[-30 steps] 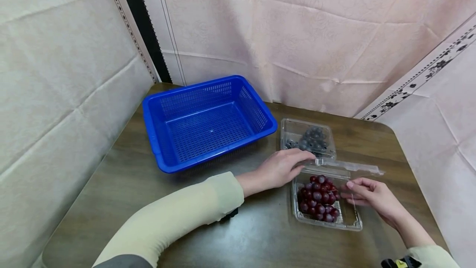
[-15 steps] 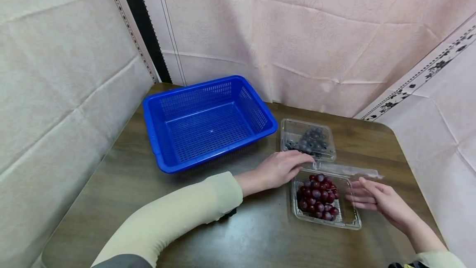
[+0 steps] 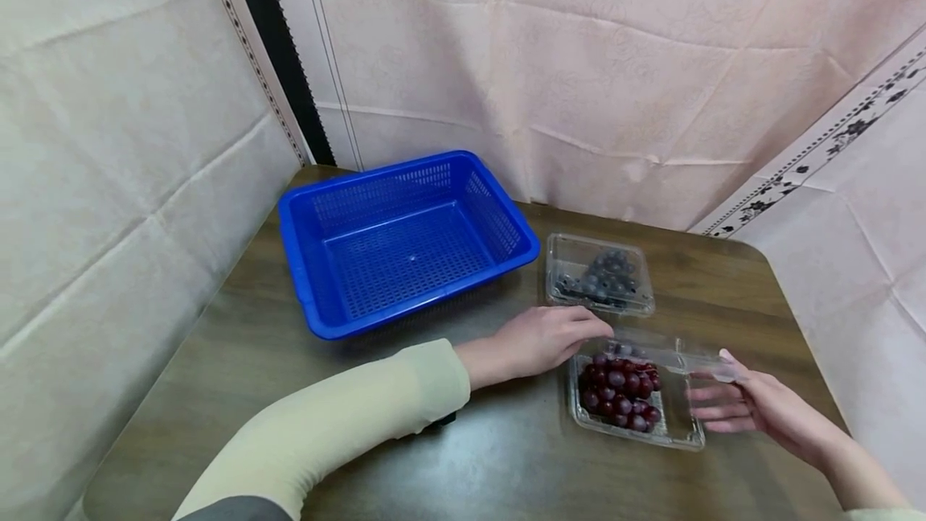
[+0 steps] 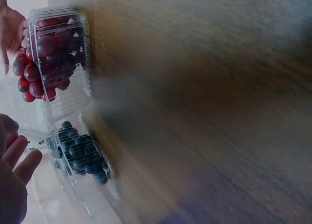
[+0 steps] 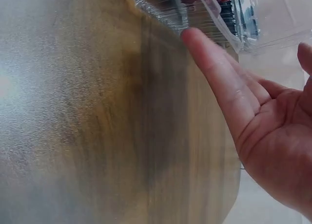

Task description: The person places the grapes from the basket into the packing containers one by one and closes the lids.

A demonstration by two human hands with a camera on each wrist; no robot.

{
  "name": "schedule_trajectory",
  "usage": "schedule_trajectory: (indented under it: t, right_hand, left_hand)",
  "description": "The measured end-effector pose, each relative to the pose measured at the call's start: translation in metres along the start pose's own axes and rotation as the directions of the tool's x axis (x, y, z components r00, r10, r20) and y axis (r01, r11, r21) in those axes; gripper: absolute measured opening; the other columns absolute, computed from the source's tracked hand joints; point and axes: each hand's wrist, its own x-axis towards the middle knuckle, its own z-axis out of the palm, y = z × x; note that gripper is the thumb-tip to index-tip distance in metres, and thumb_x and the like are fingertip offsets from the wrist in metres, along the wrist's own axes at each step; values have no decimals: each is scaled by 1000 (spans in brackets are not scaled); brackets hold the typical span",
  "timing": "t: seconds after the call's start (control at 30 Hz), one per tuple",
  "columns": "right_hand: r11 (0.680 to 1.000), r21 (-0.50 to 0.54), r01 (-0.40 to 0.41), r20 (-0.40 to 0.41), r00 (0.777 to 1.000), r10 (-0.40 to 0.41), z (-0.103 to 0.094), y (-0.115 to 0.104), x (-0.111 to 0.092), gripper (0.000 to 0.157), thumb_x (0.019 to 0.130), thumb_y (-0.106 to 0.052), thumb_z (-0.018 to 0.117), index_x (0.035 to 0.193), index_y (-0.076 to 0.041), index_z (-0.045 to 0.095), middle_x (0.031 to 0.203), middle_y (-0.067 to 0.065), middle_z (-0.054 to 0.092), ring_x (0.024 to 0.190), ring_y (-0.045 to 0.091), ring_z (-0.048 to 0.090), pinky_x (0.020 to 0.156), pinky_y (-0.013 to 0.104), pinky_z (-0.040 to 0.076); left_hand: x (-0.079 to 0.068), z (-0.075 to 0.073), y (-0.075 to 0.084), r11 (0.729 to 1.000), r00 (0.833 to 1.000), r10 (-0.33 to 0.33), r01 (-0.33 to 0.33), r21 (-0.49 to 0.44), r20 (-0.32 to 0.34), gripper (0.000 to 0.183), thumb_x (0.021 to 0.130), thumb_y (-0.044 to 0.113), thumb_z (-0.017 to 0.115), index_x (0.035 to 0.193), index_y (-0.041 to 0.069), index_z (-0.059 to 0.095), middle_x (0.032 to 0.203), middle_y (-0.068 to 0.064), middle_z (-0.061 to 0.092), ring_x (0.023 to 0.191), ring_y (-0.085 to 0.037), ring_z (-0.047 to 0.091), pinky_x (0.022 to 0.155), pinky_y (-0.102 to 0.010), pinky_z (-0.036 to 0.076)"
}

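Red grapes [image 3: 618, 386] lie in a clear plastic clamshell box [image 3: 676, 424] on the right of the table. Its hinged lid [image 3: 694, 363] stands raised and tilts over the far part of the grapes. My left hand [image 3: 538, 340] pinches the lid's left end with its fingertips, also seen at the edge of the left wrist view. At the right side of the box is my right hand [image 3: 767, 408], fingers fairly straight along the box wall and thumb raised at the lid's right end. In the right wrist view, a fingertip of the right hand [image 5: 273, 121] reaches the box's edge.
Behind the red grapes stands a second clear box [image 3: 560, 260] with dark grapes [image 3: 611, 272], its lid down. A blue plastic basket [image 3: 408, 300] sits at the back left of the wooden table [image 3: 506, 457]. Pale cloth [image 3: 615, 79] hangs behind the table.
The lid has tipped up and towards me, from lying back behind the box to standing over the grapes' far side. The right hand has shifted right and slightly down, its thumb now at the lid.
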Motion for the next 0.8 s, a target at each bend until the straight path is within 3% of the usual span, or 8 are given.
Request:
schedule_trajectory:
  t: [0.23,0.5,0.8]
  right_hand:
    - [999,-35,12,-73,997,-14,0,12,-2,47,108,-26,18,123,-24,63,122,18,64,113,38,59,93,50,49]
    - [997,-19,69,-25,997,-69,1,24,-3,47,108,-17,19,126,-17,62,120,14,66,112,36,61,92,47,50]
    - [996,-71,53,-35,998,-56,0,24,3,44,108,-18,21,129,-6,58,116,14,68,109,32,64,89,45,53]
  left_hand:
    - [-3,2,6,997,997,36,-40,60,67,36,96,14,58,130,27,59,126,9,60,111,-4,59,83,-17,52]
    - [-6,2,11,991,989,61,-76,111,133,34,98,15,54,130,27,60,131,7,58,119,-6,55,91,-18,50]
    - [-10,0,8,989,980,44,-70,129,192,36,101,16,49,134,29,57,138,8,54,128,-7,48,95,-21,48]
